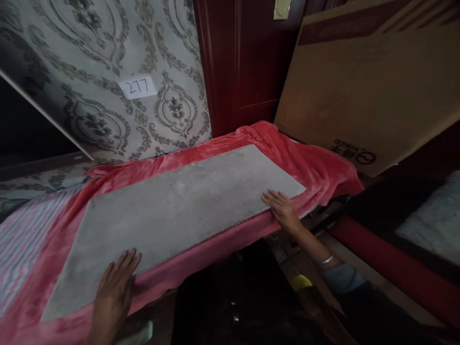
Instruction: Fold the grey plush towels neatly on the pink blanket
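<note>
A long grey flat panel (179, 201) lies on a red plush cloth (305, 165) that is spread over a raised surface. Near the panel's front left part, my left hand (117, 287) rests on its edge, fingers extended and slightly apart. Farther right, the fingers of my right hand (282, 208) lie flat on the front edge, close to the panel's right corner. Neither hand is wrapped round anything. A silver bracelet (327, 259) circles my right wrist.
A striped cloth (25, 239) shows at the left. Behind stand a patterned wall (143, 120) bearing a paper marked 277 (138, 87), and a dark red door (247, 57). A big cardboard box (370, 86) leans at the back right.
</note>
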`<act>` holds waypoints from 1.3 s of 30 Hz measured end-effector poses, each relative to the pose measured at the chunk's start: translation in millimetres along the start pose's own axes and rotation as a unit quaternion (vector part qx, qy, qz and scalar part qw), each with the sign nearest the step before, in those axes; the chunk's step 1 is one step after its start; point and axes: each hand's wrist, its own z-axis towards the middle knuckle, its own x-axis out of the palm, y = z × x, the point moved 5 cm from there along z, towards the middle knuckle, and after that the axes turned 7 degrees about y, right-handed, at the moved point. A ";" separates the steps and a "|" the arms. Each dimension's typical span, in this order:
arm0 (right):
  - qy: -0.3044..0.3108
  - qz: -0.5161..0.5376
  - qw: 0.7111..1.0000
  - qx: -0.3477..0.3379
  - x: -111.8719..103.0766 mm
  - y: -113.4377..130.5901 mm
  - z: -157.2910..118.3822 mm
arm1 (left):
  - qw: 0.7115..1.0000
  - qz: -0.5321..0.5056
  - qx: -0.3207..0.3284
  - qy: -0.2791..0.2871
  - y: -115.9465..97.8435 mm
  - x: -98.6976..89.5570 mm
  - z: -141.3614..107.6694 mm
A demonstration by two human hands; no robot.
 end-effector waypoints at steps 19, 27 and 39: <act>0.156 -0.114 0.978 0.080 6.2 13.7 76.6 | 0.987 0.033 -0.016 0.159 -106.2 52.1 170.8; 0.127 -0.120 0.981 0.080 7.0 8.2 63.9 | 0.986 0.054 -0.055 0.150 -92.3 50.9 146.7; 0.088 -0.158 0.973 0.143 -8.4 -55.5 71.2 | 0.987 0.073 -0.065 0.131 -90.7 53.8 140.3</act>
